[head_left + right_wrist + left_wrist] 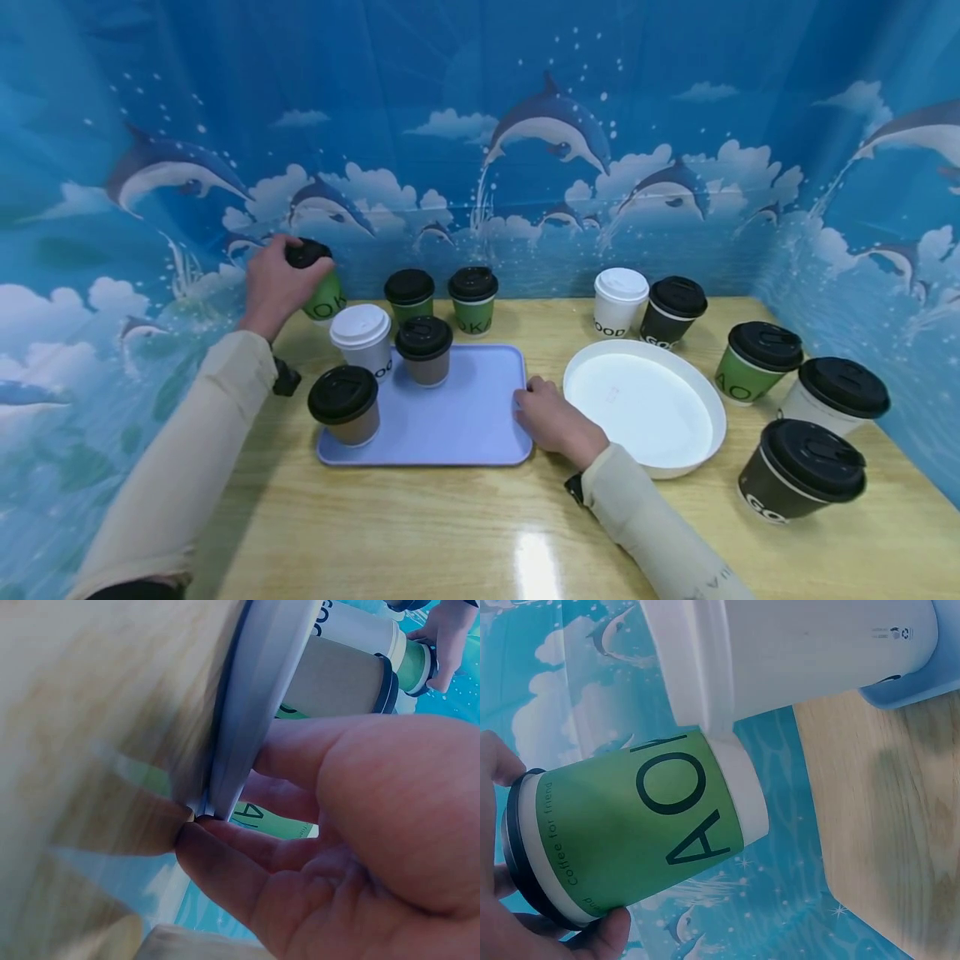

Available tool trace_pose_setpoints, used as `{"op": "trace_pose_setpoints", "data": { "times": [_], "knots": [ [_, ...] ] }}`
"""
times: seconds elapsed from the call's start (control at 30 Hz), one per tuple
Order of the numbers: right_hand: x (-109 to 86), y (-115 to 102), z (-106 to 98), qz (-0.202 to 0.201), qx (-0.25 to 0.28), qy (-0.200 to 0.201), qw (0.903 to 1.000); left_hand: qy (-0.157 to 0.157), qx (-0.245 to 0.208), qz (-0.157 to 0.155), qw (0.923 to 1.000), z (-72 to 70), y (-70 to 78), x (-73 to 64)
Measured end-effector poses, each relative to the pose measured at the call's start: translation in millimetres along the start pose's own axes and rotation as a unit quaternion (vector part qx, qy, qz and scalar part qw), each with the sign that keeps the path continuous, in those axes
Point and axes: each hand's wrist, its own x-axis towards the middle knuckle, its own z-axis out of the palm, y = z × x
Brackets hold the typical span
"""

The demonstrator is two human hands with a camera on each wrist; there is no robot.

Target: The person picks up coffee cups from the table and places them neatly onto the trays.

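Observation:
My left hand [277, 287] grips a green paper cup [326, 300] by its black lid, at the back left of the table. In the left wrist view, fingertips and thumb wrap the lid, and the green sleeve [637, 817] carries dark lettering. My right hand [558, 423] pinches the right edge of a lavender tray [465, 429], fingertips down at the tabletop in the right wrist view. On the tray's left part stand a white-lidded white cup [367, 354] and two brownish black-lidded cups, one behind [426, 368] and one at the front corner [352, 427].
Two green black-lidded cups [410, 310] [474, 315] stand behind the tray. Right of it lies a round white tray [645, 408]. Around that stand a white-lidded cup [617, 312], black cups [663, 323] [783, 483], a green cup [742, 375] and another white cup [817, 408].

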Motion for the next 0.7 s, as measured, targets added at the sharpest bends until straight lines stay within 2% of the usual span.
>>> {"op": "trace_pose_setpoints", "data": {
  "times": [0.7],
  "knots": [
    [0.1, 0, 1, -0.005, -0.007, 0.002, 1.0000, 0.031, 0.005, 0.013, 0.9994, -14.7, 7.8, -2.2]
  ]
}}
